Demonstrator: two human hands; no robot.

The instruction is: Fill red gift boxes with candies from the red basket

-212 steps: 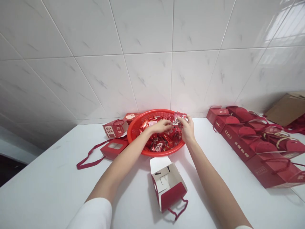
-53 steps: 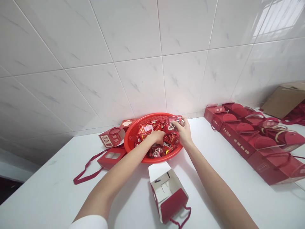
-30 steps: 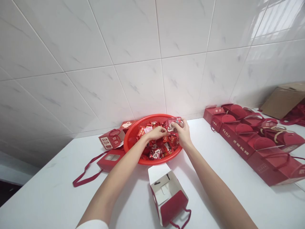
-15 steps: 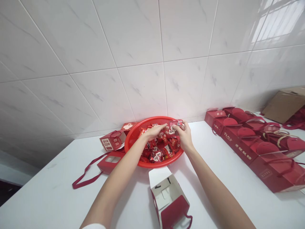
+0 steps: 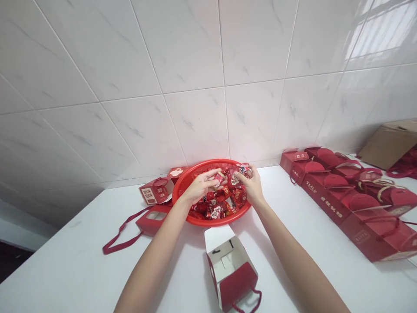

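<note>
A red plastic basket (image 5: 180, 213) with a perforated wall holds many red-wrapped candies (image 5: 214, 211). Over its middle, my left hand (image 5: 199, 188) pinches a small wrapped candy (image 5: 219, 177) between thumb and fingers. My right hand (image 5: 252, 184), at the basket's right rim, is closed on red candy packets (image 5: 235, 177) with white and dark lettering; how many cannot be made out. In front of the basket, between my forearms, stands an open gift box (image 5: 232, 274), white inside and dark red outside, with a cord handle. Its inside shows bare white card.
Rows of closed dark red gift boxes (image 5: 339, 195) stand along the right. A brown cardboard box (image 5: 389, 143) is at the far right. Left of the basket are a small red box (image 5: 156, 191) and a red box with a ribbon handle (image 5: 151, 219). A tiled wall (image 5: 195, 126) rises behind.
My left hand has drawn back slightly to the left and turned, and a small candy now shows in its fingers. My right hand stays nearly in place with its packets.
</note>
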